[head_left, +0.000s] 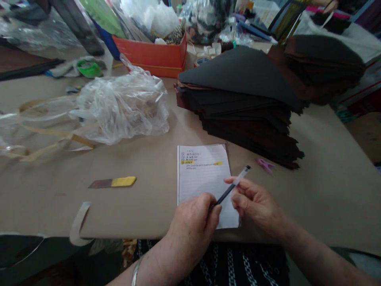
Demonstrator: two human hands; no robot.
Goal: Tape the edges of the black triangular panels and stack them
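A black pen (pixel 228 193) with a clear end slants above a lined notepad (pixel 202 184), which has handwriting and yellow highlighting near its top. My left hand (pixel 195 220) is closed round the pen's lower end, over the notepad's bottom left part. Beside the pen's upper part is my right hand (pixel 254 202), its fingers bent and apart, the index finger reaching behind the pen. Whether those fingers touch the pen is hard to tell. A pink clip (pixel 264 165) lies right of the notepad.
Stacks of dark cut sheets (pixel 244 99) fill the back right. A crumpled clear plastic bag (pixel 125 105) lies at the left, before a red box (pixel 154 55). Nearer are a blade with yellow wrapping (pixel 113 182) and a curved pale strip (pixel 79 224) at the table edge.
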